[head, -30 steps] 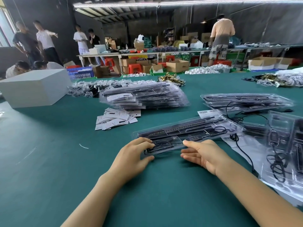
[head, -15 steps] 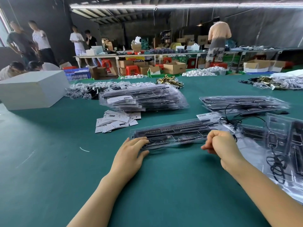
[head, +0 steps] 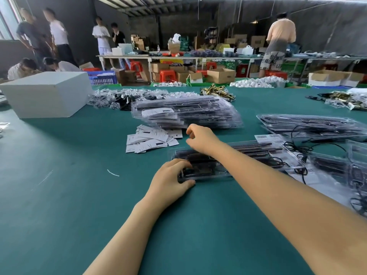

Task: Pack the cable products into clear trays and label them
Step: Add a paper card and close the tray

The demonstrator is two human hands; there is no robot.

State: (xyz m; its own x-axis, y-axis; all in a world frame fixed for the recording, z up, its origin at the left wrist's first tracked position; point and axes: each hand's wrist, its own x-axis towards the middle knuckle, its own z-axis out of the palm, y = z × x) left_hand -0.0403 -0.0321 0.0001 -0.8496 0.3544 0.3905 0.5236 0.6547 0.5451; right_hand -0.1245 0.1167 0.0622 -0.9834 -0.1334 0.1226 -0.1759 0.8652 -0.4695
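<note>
A clear tray [head: 258,153] holding black cable parts lies on the green table in front of me, with a barcode sticker [head: 266,136] at its far right corner. My left hand [head: 170,175] grips the tray's near left end, fingers curled on top and thumb at the front edge. My right hand [head: 200,138] hovers above the tray's far edge, reaching left across it, fingers loosely curved and holding nothing. Just left of that hand lies a loose pile of white paper labels [head: 151,139]. Behind the labels sits a stack of filled clear trays [head: 186,114].
Another stack of trays [head: 309,124] lies at the right, with loose black cables [head: 297,147] and more trays [head: 355,169] near the right edge. A white box [head: 47,96] stands at the far left, beside bagged parts [head: 111,99]. Several people stand in the background.
My right hand left the tray's right part, rose and swung left across it toward the label pile. The left hand stayed on the tray's left end.
</note>
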